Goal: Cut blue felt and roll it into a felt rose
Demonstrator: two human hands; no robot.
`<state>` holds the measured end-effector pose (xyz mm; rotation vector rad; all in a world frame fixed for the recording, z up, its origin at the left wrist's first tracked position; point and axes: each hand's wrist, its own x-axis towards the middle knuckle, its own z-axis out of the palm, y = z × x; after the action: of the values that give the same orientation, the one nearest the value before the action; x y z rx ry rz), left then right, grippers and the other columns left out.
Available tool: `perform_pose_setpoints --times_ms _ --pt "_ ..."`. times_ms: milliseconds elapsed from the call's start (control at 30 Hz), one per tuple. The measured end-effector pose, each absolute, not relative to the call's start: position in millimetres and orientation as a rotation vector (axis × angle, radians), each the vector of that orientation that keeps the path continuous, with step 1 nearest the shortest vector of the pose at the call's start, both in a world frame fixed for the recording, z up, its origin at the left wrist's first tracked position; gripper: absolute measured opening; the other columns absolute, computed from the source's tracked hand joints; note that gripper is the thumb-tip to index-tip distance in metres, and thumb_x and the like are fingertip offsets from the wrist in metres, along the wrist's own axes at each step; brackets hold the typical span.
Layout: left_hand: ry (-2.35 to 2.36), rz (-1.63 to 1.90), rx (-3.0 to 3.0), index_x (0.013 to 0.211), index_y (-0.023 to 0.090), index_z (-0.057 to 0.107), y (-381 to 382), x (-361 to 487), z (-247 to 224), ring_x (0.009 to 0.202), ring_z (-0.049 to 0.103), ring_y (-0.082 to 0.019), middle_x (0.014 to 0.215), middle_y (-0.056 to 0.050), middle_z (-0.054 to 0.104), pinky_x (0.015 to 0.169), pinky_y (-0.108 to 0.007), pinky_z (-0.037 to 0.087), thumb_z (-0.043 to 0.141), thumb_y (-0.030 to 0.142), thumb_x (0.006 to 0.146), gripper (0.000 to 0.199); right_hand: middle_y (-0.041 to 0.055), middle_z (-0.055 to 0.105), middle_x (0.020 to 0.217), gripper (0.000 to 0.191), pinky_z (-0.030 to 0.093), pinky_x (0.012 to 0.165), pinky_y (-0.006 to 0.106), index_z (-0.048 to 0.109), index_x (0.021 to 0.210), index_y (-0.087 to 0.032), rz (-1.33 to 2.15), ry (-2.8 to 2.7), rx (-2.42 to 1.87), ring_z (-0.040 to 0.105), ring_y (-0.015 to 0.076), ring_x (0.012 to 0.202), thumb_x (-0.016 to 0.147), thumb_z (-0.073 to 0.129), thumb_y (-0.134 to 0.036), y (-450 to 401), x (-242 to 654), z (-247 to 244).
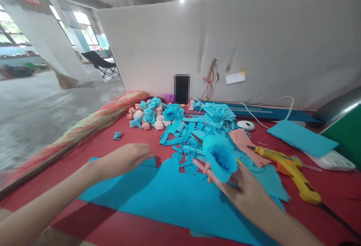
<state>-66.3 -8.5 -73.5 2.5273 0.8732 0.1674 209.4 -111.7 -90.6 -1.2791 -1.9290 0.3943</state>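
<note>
Blue flower (220,159) in right hand (244,191)

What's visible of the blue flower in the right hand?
The blue flower looks like soft paper: a cup with a wavy rim around darker, bunched inner folds. It's tilted, mouth towards the camera, above the big blue sheet, in the right hand's grip. Its base is hidden.

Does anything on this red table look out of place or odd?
Mildly: a small crumpled blue piece lies alone, left of the heap of paper flowers. Blue scraps are strewn across the middle, untidy but probably just offcuts. I see no obvious damage on the blue flower in the right hand.
</note>
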Motion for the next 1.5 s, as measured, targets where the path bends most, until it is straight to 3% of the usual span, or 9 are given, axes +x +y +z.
perform_pose_setpoints --times_ms 100,167,233,367,567,733,1233,1367,1500 --pt "1.041 0.184 2.567 0.109 0.019 0.058 7.4 -80.7 -93.3 0.101 0.055 -0.021 0.108 -0.009 0.061 0.087 -0.032 0.043 0.031 0.031 0.092 0.033 0.0052 0.064 0.075 0.016 0.053 0.061 0.028 0.055 0.084 -0.019 0.253 -1.97 -1.243 0.063 0.0191 0.07 0.081 0.04 -0.016 -112.4 202.9 -104.2" --pt "1.091 0.176 2.585 0.112 0.021 0.056 10.5 -86.9 -102.5 0.107 0.052 -0.023 0.114 -0.008 0.059 0.093 -0.034 0.039 0.036 0.032 0.09 0.032 0.0099 0.064 0.089 0.021 0.053 0.072 0.036 0.055 0.093 -0.017 0.139 -1.991 -1.217 0.062 0.024 0.085 0.079 0.04 -0.014 -112.0 199.7 -116.0" --pt "1.128 0.182 2.592 0.113 0.023 0.056 8.8 -90.5 -108.0 0.108 0.052 -0.024 0.116 -0.008 0.059 0.095 -0.036 0.038 0.039 0.031 0.089 0.03 0.0106 0.064 0.093 0.026 0.051 0.074 0.039 0.053 0.097 -0.017 0.045 -2.025 -1.192 0.06 0.0251 0.087 0.075 0.04 -0.011 -111.7 196.9 -127.2" --pt "1.19 0.228 2.574 0.109 0.02 0.056 3.2 -93.5 -112.2 0.104 0.055 -0.024 0.11 -0.009 0.062 0.091 -0.035 0.041 0.041 0.03 0.088 0.028 0.0079 0.063 0.078 0.026 0.049 0.061 0.034 0.056 0.088 -0.015 -0.078 -2.092 -1.174 0.056 0.0213 0.071 0.075 0.037 -0.004 -113.2 190.7 -140.4" --pt "1.148 0.273 2.538 0.103 0.02 0.056 0.5 -92.7 -111.7 0.087 0.06 -0.018 0.091 -0.005 0.065 0.079 -0.027 0.047 0.046 0.029 0.085 0.023 0.01 0.063 0.078 0.026 0.048 0.065 0.037 0.06 0.086 -0.011 -0.184 -2.15 -1.109 0.055 0.0228 0.073 0.08 0.035 -0.004 -116.1 183.6 -140.6" --pt "1.119 0.344 2.539 0.107 0.018 0.056 -1.8 -93.0 -111.9 0.093 0.059 -0.018 0.107 -0.009 0.063 0.082 -0.026 0.046 0.047 0.027 0.085 0.026 0.0086 0.062 0.078 0.025 0.048 0.067 0.035 0.059 0.086 -0.011 -0.145 -2.143 -1.119 0.053 0.0207 0.075 0.081 0.035 -0.003 -115.8 182.8 -141.4" --pt "0.991 0.531 2.578 0.08 0.018 0.062 1.0 -97.2 -123.0 0.09 0.057 -0.019 0.089 -0.007 0.064 0.083 -0.032 0.045 0.046 0.022 0.085 0.017 0.0076 0.059 0.081 0.022 0.045 0.065 0.036 0.053 0.09 -0.014 -0.043 -2.122 -1.094 0.048 0.0212 0.077 0.081 0.036 -0.003 -113.7 184.9 -150.6" --pt "0.981 0.463 2.515 0.085 0.019 0.058 -2.2 -98.3 -115.5 0.09 0.057 -0.018 0.088 -0.004 0.064 0.089 -0.035 0.042 0.045 0.021 0.084 0.013 0.0076 0.059 0.082 0.022 0.045 0.065 0.036 0.052 0.091 -0.015 -0.027 -2.122 -1.086 0.048 0.0214 0.078 0.081 0.037 -0.002 -112.5 184.8 -149.3" --pt "1.038 0.407 2.412 0.087 0.018 0.056 -4.3 -102.0 -109.5 0.087 0.056 -0.018 0.09 -0.005 0.062 0.083 -0.035 0.044 0.044 0.025 0.084 0.014 0.0075 0.06 0.081 0.022 0.044 0.067 0.036 0.052 0.09 -0.015 -0.019 -2.117 -1.083 0.049 0.0217 0.079 0.081 0.037 -0.002 -112.7 184.9 -148.9"
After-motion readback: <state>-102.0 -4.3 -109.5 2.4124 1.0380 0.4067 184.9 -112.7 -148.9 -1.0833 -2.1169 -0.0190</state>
